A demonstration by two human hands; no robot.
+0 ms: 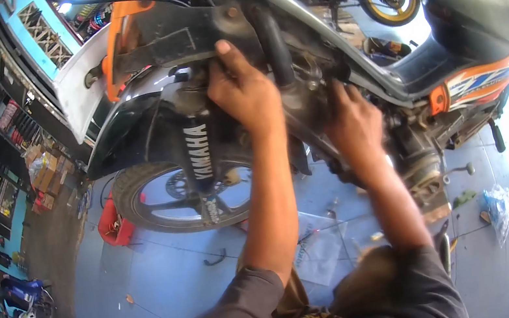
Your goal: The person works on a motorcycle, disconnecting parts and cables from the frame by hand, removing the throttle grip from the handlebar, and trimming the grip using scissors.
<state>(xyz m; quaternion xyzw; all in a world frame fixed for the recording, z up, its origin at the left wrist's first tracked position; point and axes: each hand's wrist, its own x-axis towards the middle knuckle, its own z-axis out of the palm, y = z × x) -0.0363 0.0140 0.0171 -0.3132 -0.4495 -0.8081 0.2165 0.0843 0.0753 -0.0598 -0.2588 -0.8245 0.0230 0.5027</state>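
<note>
A motorbike [297, 108] spreads over the floor [172, 270] from the centre up to twelve and round to three o'clock, its front end nearest the person, bringing the parts under its cover within arm's reach. The left hand [252, 97], near twelve, has one digit stretched against a dark bracket [204, 43] and the other fingers bent in by the fork [198, 144], I'd say to brace it. The right hand [358, 124], toward two, reaches into the frame with fingers bent; their tips are lost among dark parts, so I can't tell whether they pinch anything. Beside the front wheel [145, 220], between eight and nine, sits a red bin [114, 236], probably kept close for small bits. A clear sheet [321, 254] lies flat at half past five; a crumpled plastic bag [501, 208] rests at four.
</note>
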